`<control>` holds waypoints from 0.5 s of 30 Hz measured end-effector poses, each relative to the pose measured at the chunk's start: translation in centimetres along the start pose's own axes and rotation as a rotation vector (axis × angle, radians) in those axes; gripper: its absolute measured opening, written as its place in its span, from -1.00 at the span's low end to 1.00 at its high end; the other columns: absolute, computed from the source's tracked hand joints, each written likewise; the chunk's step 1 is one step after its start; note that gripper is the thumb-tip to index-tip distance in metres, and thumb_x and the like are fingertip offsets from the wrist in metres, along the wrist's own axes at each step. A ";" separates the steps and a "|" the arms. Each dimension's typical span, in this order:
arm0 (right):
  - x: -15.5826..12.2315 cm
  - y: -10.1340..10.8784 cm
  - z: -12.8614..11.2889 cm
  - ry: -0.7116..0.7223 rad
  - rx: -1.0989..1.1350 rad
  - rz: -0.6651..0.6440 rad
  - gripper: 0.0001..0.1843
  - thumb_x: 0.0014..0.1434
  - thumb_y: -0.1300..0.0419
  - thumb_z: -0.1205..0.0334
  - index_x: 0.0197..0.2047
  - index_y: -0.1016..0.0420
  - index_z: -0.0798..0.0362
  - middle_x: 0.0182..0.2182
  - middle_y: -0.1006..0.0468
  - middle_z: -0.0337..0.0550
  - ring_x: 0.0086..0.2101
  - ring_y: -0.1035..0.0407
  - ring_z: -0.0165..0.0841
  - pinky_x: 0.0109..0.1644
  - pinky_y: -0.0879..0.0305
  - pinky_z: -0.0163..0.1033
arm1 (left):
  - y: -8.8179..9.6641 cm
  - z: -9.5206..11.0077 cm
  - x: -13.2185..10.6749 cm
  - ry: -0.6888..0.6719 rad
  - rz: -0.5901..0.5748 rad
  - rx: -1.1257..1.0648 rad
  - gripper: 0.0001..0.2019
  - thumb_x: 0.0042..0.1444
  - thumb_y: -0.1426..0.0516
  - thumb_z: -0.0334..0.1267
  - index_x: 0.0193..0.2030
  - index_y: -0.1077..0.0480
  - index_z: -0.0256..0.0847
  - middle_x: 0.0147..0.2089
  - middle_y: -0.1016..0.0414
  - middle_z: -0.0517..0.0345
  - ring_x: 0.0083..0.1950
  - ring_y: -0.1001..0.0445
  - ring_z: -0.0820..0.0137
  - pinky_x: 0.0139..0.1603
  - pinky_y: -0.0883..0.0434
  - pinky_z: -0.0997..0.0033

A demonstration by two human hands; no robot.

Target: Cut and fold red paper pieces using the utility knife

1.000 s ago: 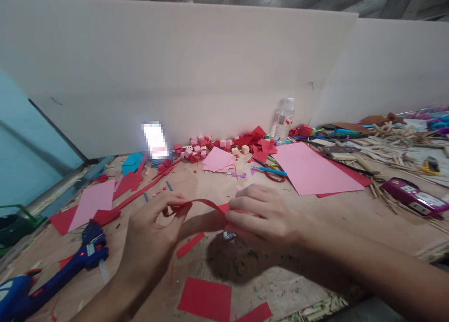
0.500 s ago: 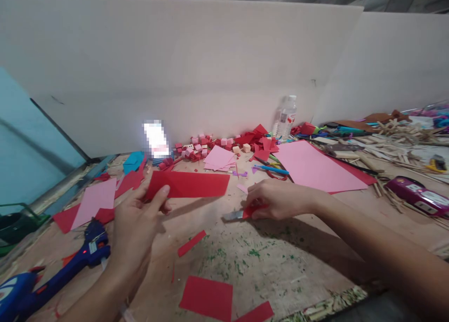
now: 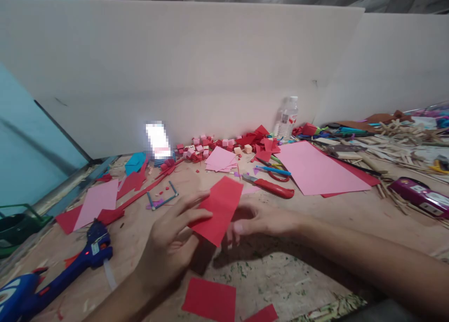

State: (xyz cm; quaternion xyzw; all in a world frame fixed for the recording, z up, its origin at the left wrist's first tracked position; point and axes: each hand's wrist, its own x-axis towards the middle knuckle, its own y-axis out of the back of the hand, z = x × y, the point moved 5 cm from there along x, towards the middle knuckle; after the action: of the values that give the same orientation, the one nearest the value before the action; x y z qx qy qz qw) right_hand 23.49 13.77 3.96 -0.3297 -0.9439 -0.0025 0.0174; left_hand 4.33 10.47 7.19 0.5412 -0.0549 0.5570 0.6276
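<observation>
A piece of red paper (image 3: 221, 209) is raised and tilted over the middle of the board, pinched between the thumb and fingers of my left hand (image 3: 175, 237). My right hand (image 3: 263, 221) is at the paper's right edge, thumb and fingers apart with nothing seen between them; some fingertips are hidden by the paper. Just beyond it, a red-handled utility knife (image 3: 275, 188) lies on the board with its blade pointing left. Nearer the front edge are a red paper rectangle (image 3: 211, 298) and a red scrap (image 3: 264, 314).
To the left lies a blue glue gun (image 3: 91, 249). Small red and pink cubes (image 3: 198, 146), pink squares (image 3: 220, 159), scissors (image 3: 278, 175) and a water bottle (image 3: 289, 118) line the back. Large pink sheets (image 3: 321, 170) and a purple device (image 3: 419, 196) are on the right.
The utility knife has left my right hand and now lies farther back. My left hand has brought the red paper rightward and turned it, and my right hand has come up beside it.
</observation>
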 end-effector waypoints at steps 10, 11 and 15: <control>0.9 1.5 3.0 -0.097 0.220 0.425 -0.53 0.08 -0.45 -0.15 -0.34 -0.57 0.15 -0.51 -0.64 -0.03 -0.53 -0.53 -0.30 -0.40 -0.41 -0.22 | -2.0 -1.9 -0.3 -0.051 -0.121 0.116 -0.83 0.25 -0.21 -0.35 -0.06 -0.53 -0.06 0.49 -0.23 -0.05 0.42 -0.35 -0.02 0.36 -0.41 -0.16; 0.9 1.4 3.0 -0.095 0.211 0.440 -0.55 0.09 -0.43 -0.13 -0.35 -0.57 0.15 -0.51 -0.64 -0.04 -0.53 -0.53 -0.30 -0.40 -0.41 -0.22 | -1.9 -1.8 -0.2 -0.056 -0.110 0.134 -0.83 0.24 -0.23 -0.33 -0.05 -0.53 -0.06 0.49 -0.21 -0.05 0.44 -0.32 -0.04 0.38 -0.38 -0.19; 0.8 1.5 2.9 -0.076 0.182 0.512 -0.61 0.09 -0.41 -0.08 -0.41 -0.51 0.09 -0.55 -0.62 -0.13 -0.56 -0.48 -0.35 -0.41 -0.39 -0.24 | -0.8 0.2 0.2 -0.038 -0.104 0.096 -0.81 0.30 -0.26 -0.18 0.04 -0.52 0.00 0.38 -0.29 -0.04 0.39 -0.35 -0.01 0.33 -0.44 -0.15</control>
State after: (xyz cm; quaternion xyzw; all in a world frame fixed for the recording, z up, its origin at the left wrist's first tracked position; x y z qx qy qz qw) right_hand 23.70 15.52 1.03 -0.5546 -0.8261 0.0992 0.0116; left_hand 5.14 10.67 6.91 0.5833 -0.0118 0.5154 0.6277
